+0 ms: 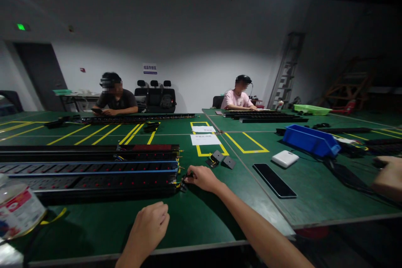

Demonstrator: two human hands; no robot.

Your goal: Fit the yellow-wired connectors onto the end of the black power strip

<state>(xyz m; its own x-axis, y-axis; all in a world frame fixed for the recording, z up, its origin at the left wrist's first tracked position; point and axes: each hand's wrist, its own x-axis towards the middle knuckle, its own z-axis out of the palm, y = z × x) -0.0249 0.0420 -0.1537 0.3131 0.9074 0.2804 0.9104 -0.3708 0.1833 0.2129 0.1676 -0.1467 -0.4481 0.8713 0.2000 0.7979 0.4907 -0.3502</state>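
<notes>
My right hand (202, 179) is at the right end of the nearest black socket strip (119, 182). Its fingers pinch a small black part (183, 187) beside the yellow wires there; the fingers partly cover it. My left hand (151, 224) rests in a loose fist near the table's front edge, apart from the strips, with nothing seen in it. More long black strips (94, 155) lie parallel behind the nearest one, some with blue edges and red dots. Two small black boxes (228, 162), one with a yellow wire by it, sit beyond my right hand.
On the green table (201, 226) are a plastic jar (19, 207), a phone (274, 180), a white case (285, 158), a blue bin (309, 140) and paper sheets (205, 139). Two people sit across. Another person's hand (389, 178) is at the right edge.
</notes>
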